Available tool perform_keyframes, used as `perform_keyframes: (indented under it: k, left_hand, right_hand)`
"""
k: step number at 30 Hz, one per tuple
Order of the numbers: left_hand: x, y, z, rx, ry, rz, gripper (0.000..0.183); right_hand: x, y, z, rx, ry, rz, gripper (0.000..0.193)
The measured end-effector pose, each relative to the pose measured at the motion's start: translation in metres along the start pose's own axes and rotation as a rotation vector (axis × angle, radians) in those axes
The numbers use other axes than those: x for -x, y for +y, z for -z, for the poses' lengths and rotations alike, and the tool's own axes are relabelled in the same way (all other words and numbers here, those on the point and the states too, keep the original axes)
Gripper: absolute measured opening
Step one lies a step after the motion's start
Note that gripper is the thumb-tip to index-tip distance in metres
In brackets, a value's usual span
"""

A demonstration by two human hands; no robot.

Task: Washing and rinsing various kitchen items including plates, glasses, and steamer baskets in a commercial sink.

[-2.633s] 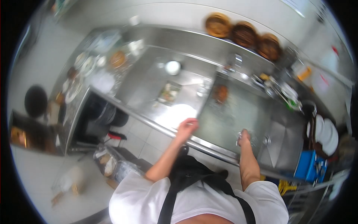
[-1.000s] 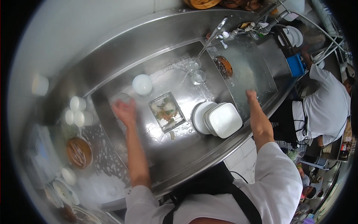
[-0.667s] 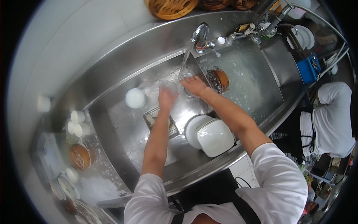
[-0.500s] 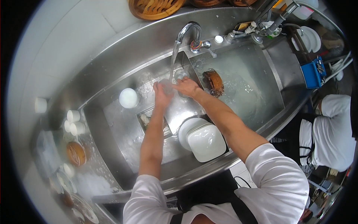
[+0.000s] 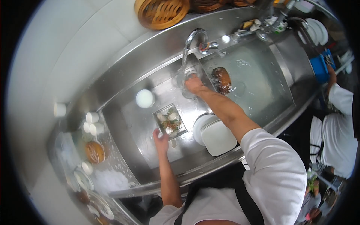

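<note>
My right hand (image 5: pixel 194 84) is under the tap (image 5: pixel 196 35), its fingers closed around a clear glass (image 5: pixel 191 72) that they partly hide. More clear glassware (image 5: pixel 187 93) stands close beside that hand; its outlines are faint. My left hand (image 5: pixel 161 141), empty, has its fingers apart at the near left corner of a square drain strainer (image 5: pixel 182 131). Food scraps (image 5: pixel 169 119) lie in the strainer. Behind it on the sink floor stands a round white bowl (image 5: pixel 145 98) holding pale liquid. To the right, a square white plate (image 5: pixel 219 138) rests over a round white plate (image 5: pixel 200 125).
The right basin (image 5: pixel 262 90) holds water with a brown wooden steamer (image 5: pixel 222 80) in it. White cups (image 5: pixel 92 117), another steamer (image 5: pixel 95 152) and foam (image 5: pixel 112 180) occupy the left counter. A co-worker (image 5: pixel 339 123) reaches to a blue container (image 5: pixel 319 69) at right.
My left hand has left the glass it held under the tap and moved toward me, beside the strainer. My right hand stays among the glasses. The whole view has shifted somewhat.
</note>
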State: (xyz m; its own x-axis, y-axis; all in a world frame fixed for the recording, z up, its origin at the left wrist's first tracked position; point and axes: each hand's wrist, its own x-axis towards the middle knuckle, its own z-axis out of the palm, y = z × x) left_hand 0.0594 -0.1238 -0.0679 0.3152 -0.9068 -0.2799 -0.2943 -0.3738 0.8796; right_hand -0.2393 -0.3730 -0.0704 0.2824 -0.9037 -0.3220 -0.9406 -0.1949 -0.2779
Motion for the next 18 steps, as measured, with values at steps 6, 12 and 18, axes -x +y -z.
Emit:
perform_keyframes:
  k: [6,12,18]
  left_hand:
    - [-0.067,0.018,-0.05,0.381,-0.215,0.413,0.038]
    - [-0.148,0.147,-0.174,0.516,-0.534,0.538,0.036]
    - [-0.206,0.25,-0.22,0.756,-0.798,0.088,0.025]
  right_hand:
    - [0.041,-0.014,0.069,-0.826,-0.339,0.241,0.03]
    - [0.129,0.033,0.056,-1.547,-0.08,0.188,0.027]
    - [0.164,0.147,0.051,-1.968,0.315,0.176,0.03]
